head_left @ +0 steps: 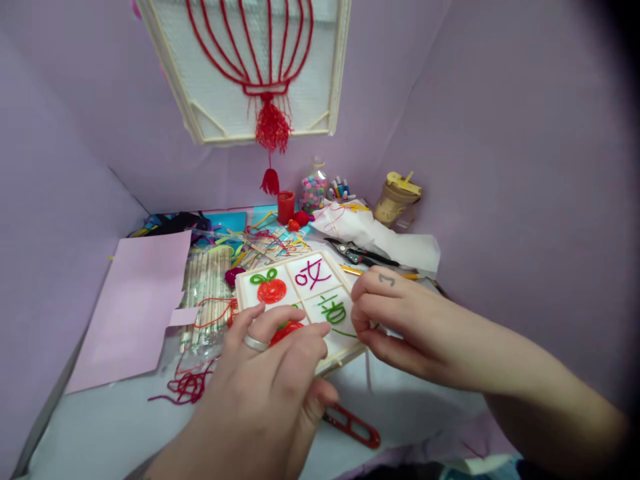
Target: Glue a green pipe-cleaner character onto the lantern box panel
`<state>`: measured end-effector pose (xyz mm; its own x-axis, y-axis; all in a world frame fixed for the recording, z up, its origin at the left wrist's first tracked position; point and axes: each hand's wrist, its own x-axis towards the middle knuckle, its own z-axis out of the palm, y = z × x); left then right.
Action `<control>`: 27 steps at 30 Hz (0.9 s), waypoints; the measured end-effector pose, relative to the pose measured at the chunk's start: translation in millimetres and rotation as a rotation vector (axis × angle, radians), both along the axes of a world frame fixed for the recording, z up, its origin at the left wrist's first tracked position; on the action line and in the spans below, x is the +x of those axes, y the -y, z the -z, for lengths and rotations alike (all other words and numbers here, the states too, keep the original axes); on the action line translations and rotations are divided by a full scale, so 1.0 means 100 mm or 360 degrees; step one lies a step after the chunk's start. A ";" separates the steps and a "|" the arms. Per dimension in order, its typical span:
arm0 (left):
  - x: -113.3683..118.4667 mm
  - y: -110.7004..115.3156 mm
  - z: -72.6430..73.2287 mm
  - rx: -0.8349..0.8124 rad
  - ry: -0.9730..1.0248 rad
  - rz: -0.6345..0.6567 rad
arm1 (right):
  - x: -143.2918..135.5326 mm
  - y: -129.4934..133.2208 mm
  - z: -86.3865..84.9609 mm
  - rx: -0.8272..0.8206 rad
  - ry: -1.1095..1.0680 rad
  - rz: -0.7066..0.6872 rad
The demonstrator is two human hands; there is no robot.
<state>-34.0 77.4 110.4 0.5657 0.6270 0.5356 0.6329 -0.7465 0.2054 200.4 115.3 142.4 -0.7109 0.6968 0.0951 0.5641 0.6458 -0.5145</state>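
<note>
A white square board [327,256] with a wooden-stick frame is divided into cells. An orange-red yarn fruit [271,291] with green leaves fills its upper left cell. Purple yarn strokes [313,274] lie in the upper right one, and green yarn strokes [333,309] below them. My left hand [280,367], wearing a ring, grips the board's lower left, fingers over the face and thumb below; it partly covers a second red fruit. At the board's right edge, my right hand [395,317] has its fingers pinched on a thin green yarn [345,333] that runs across the cell.
A red-handled cutter [353,427] lies under the board. Behind it are pliers [357,253], a red candle [286,207], a jar of pompoms [314,189] and a brown cup [397,200]. Wooden sticks [207,287] and pink paper [135,307] lie left. A lantern picture [270,67] hangs above.
</note>
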 end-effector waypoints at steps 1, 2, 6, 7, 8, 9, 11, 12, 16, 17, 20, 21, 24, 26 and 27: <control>-0.02 -0.01 0.01 0.0021 -0.0024 0.0011 | -0.01 -0.03 -0.02 -0.0055 0.0021 -0.0030; -0.03 -0.03 0.02 0.0051 -0.0038 0.0013 | -0.01 -0.06 -0.03 -0.0098 0.0043 -0.0053; -0.04 -0.06 0.05 0.0122 -0.0082 0.0033 | -0.06 -0.14 -0.08 -0.0170 0.0146 -0.0110; -0.03 -0.06 0.05 0.0129 -0.0094 0.0044 | -0.06 -0.15 -0.09 -0.0172 0.0165 -0.0119; -0.03 -0.06 0.05 0.0134 -0.0107 0.0056 | -0.07 -0.16 -0.09 -0.0170 0.0179 -0.0125; -0.03 -0.06 0.06 0.0136 -0.0125 0.0062 | -0.07 -0.16 -0.09 -0.0167 0.0188 -0.0131; -0.03 -0.06 0.06 0.0138 -0.0156 0.0053 | -0.08 -0.17 -0.10 -0.0164 0.0205 -0.0144; -0.04 -0.06 0.06 0.0133 -0.0179 0.0054 | -0.08 -0.18 -0.09 -0.0163 0.0216 -0.0150; -0.08 -0.08 0.04 0.0126 -0.0216 0.0047 | -0.08 -0.20 -0.09 -0.0145 0.0262 -0.0194; -0.08 -0.08 0.03 0.0129 -0.0229 0.0055 | -0.09 -0.20 -0.10 -0.0140 0.0267 -0.0204; -0.09 -0.10 0.03 0.0131 -0.0282 0.0112 | -0.09 -0.21 -0.10 -0.0132 0.0283 -0.0218; -0.08 -0.10 0.03 0.0128 -0.0288 0.0129 | -0.10 -0.21 -0.10 -0.0133 0.0289 -0.0226; -0.06 -0.12 0.04 0.0104 -0.0281 0.0146 | -0.11 -0.22 -0.09 -0.0122 0.0297 -0.0262; -0.04 -0.12 0.04 0.0093 -0.0291 0.0151 | -0.11 -0.23 -0.08 -0.0115 0.0303 -0.0276; -0.04 -0.13 0.04 0.0097 -0.0292 0.0155 | -0.12 -0.23 -0.07 -0.0107 0.0304 -0.0280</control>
